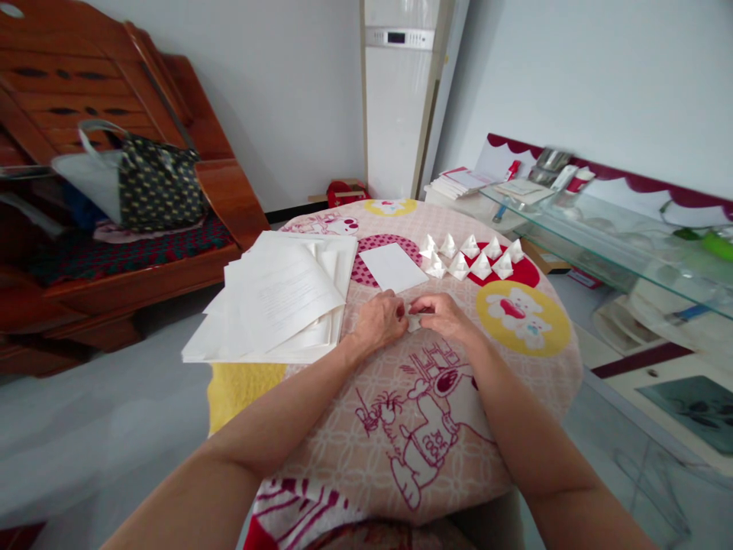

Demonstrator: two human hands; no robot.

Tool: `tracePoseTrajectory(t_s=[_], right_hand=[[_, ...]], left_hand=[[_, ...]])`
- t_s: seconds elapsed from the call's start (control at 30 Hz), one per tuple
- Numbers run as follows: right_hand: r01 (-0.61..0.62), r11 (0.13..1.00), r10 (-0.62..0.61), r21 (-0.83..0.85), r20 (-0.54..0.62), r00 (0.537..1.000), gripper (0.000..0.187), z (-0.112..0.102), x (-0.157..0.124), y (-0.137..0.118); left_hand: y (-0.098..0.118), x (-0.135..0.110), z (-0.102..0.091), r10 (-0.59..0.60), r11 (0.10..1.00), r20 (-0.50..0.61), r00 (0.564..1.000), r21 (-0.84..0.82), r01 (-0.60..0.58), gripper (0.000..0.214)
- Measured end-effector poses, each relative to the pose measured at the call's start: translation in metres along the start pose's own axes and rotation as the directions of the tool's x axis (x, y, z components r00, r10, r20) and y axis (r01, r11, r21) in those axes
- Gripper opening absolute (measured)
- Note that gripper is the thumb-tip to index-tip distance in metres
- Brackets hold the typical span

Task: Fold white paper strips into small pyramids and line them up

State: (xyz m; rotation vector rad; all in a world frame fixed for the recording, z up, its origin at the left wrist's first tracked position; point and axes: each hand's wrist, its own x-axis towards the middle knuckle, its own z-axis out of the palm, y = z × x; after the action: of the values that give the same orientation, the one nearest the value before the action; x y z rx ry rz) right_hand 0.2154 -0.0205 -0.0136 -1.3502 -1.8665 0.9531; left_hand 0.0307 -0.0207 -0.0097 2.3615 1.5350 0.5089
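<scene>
A small piece of folded white paper [414, 322] lies between my hands over the middle of the round table. My left hand [382, 317] grips its left side with bent fingers. On the other side, my right hand [442, 315] pinches the paper between thumb and fingers. Much of the paper is hidden by my fingers. Just beyond them lies a flat white sheet stack [394, 266]. Farther right, several folded white paper shapes [459, 265] with pointed tops stand in two rows.
A large pile of white papers [286, 305] covers the table's left side, some overhanging the edge. The patterned tablecloth [355, 458] spreads beneath my arms. A glass shelf [618, 244] with odds and ends runs along the right; a wooden bench [221, 191] holding bags stands left.
</scene>
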Motion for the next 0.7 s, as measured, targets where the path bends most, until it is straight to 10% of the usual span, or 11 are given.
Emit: tracePoseTrajectory(t_s=[0.7], right_hand=[[0.168,0.97,-0.166,-0.177,0.023,0.986,0.027,-0.02,-0.005,0.005]], left_hand=[[-0.003,0.001,0.003,-0.003,1.0,0.005,1.0,0.022,0.003,0.011]])
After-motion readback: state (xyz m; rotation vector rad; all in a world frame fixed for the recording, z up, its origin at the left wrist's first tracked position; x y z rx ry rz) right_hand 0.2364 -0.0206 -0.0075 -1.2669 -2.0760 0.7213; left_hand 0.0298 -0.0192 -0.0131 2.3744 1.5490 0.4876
